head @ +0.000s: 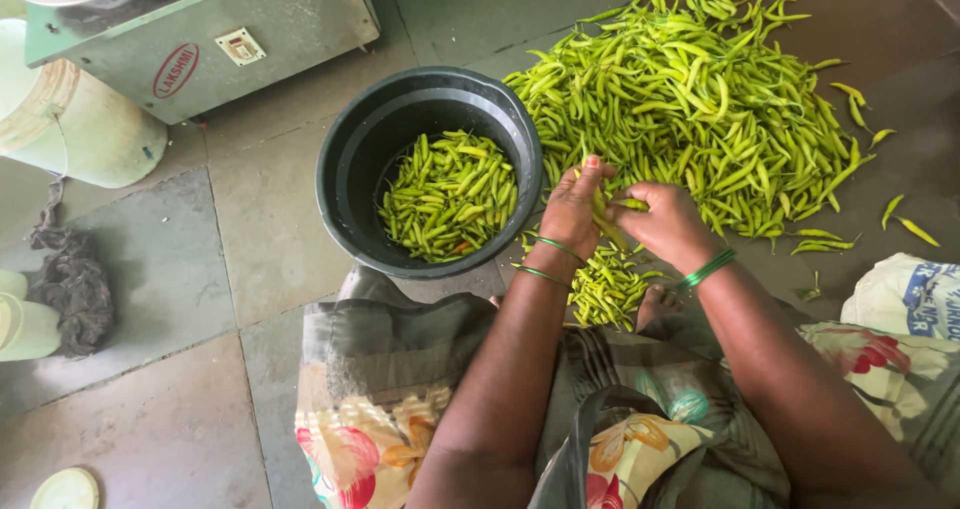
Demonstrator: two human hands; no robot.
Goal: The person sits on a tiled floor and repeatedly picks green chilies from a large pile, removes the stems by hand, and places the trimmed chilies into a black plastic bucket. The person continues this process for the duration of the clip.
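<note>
- Floor [150, 269]: grey stone slabs carry everything; we note the big heap of green chillies [700, 99] spread toward its far right corner, just beyond both hands.
- Black bucket [340, 169]: stands on the floor left of the heap, touching its near-left edge, and is partly filled with more chillies.
- Small pile [605, 287]: a loose cluster on the floor right below the hands, between the bucket and our lap.
- Left hand [572, 209]: fingers clenched round a chilli, nearer the bucket rim than the other hand.
- Right hand [665, 224]: fingers pinched shut on the same chilli from the opposite side; heap lies just past the knuckles.
- Held chilli [603, 209]: slim, glossy, yellow-green; long axis seems to run away from us, but most of it is hidden between the hands.
</note>
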